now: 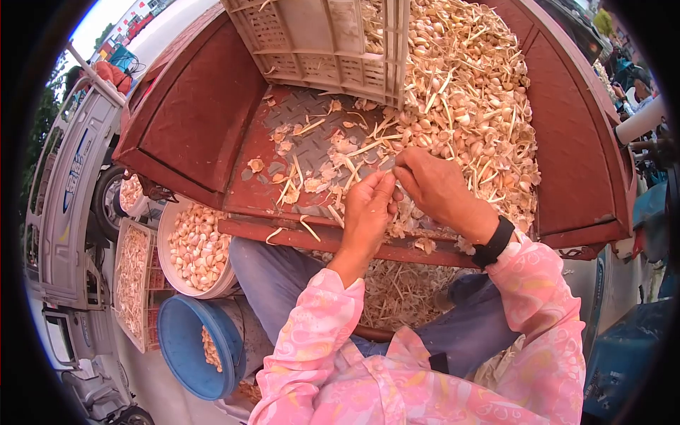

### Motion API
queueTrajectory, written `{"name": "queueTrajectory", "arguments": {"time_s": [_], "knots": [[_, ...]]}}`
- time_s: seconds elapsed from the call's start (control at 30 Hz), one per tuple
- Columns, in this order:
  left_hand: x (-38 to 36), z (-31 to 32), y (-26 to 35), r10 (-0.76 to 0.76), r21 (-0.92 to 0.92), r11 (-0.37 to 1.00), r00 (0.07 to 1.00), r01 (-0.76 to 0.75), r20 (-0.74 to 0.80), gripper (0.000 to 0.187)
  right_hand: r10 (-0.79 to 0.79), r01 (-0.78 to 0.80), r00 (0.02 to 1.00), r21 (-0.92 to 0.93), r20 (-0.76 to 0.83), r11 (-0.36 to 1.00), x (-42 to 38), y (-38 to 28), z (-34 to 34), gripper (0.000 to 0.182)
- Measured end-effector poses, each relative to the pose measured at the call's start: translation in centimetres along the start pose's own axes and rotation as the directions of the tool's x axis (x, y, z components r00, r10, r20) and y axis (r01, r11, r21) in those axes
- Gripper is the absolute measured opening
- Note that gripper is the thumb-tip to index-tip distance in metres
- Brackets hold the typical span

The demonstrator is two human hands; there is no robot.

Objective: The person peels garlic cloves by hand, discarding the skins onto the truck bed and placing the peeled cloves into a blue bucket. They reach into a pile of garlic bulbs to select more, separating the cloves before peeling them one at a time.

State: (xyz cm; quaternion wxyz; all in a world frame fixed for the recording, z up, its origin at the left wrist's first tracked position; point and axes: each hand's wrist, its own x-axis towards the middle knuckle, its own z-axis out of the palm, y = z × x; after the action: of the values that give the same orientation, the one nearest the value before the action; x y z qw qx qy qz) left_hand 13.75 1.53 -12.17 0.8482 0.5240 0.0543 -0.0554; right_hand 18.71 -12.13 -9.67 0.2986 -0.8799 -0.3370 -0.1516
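Observation:
My left hand (370, 207) and my right hand (445, 190) meet fingertip to fingertip over the front of a red metal truck bed (191, 120). Both are closed in a pinch, with a small pale bit showing between the fingertips; I cannot tell what it is. Just beyond my right hand lies a big heap of garlic cloves (471, 92) mixed with dry stalks and papery skins. Loose garlic skins (329, 170) and stalks are scattered on the bed floor near my left hand.
A pale plastic crate (312, 60) stands tilted against the heap. At lower left are a white bucket of garlic cloves (197, 244), a blue bucket (173, 347) with some cloves, and a filled crate (132, 273). Stalks (407, 297) litter the ground between my legs. A grey truck (74, 170) is parked at left.

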Motion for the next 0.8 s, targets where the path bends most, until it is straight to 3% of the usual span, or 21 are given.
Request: {"name": "queueTrajectory", "arguments": {"time_s": [0.03,0.13,0.23,0.33,0.37,0.43,0.5,0.6,0.63,0.73,0.77,0.8], "knots": [[-0.3,0.2,0.2,-0.023,0.025,0.999,1.000,0.024,-0.016,0.022,-0.138,0.141,0.990,-0.079,0.042,0.987,0.1,-0.4,-0.6,0.014],[-1.1,-0.4,0.5,-0.109,-0.081,0.990,0.990,0.116,0.091,0.026,0.024,-0.026,0.998,0.040,0.051,0.999,-0.2,-0.2,-0.4,0.022],[-1.7,-0.8,0.9,-0.188,-0.240,0.943,0.962,0.233,0.197,0.028,0.176,-0.225,0.970,0.353,0.165,0.908,0.4,0.8,-0.9,0.027],[-2.4,-1.8,1.7,-0.239,-0.396,0.860,0.940,0.321,0.243,0.030,0.196,-0.177,0.852,-0.085,0.486,0.980,0.3,0.5,-2.4,0.027],[-2.6,-2.3,2.0,-0.236,-0.440,0.835,0.937,0.330,0.256,0.030,0.292,-0.205,0.803,-0.219,0.520,0.954,0.5,-0.1,-2.7,0.022],[-2.3,-2.7,2.4,-0.222,-0.482,0.827,0.956,0.289,0.193,0.029,0.197,-0.155,0.934,-0.157,0.298,0.975,1.1,0.9,-1.9,0.020],[-1.9,-3.4,2.5,-0.211,-0.504,0.819,0.961,0.273,0.177,0.026,0.101,-0.081,0.987,-0.148,0.127,0.986,2.5,2.4,-0.6,0.016],[-1.7,-2.2,3.2,-0.280,-0.412,0.875,0.960,0.255,0.000,0.023,0.034,0.047,0.962,-0.286,0.272,0.957,5.4,4.9,2.0,0.013],[-1.7,-2.3,3.3,-0.283,-0.402,0.879,0.959,0.257,-0.005,0.022,0.128,0.043,0.901,-0.380,0.414,0.924,5.8,4.9,2.4,0.013],[-1.6,-3.0,2.7,-0.266,-0.363,0.899,0.964,0.245,-0.009,0.020,0.084,0.076,0.899,-0.342,0.430,0.937,6.0,4.3,2.3,0.015],[-1.4,-3.5,2.1,-0.247,-0.340,0.911,0.969,0.235,0.009,0.020,-0.030,0.122,0.935,-0.245,0.352,0.962,5.2,5.3,2.9,0.014],[-1.2,-3.6,1.6,-0.225,-0.316,0.922,0.974,0.223,0.032,0.020,0.055,-0.042,0.942,-0.045,0.332,0.998,4.8,4.8,2.4,0.013]]}}
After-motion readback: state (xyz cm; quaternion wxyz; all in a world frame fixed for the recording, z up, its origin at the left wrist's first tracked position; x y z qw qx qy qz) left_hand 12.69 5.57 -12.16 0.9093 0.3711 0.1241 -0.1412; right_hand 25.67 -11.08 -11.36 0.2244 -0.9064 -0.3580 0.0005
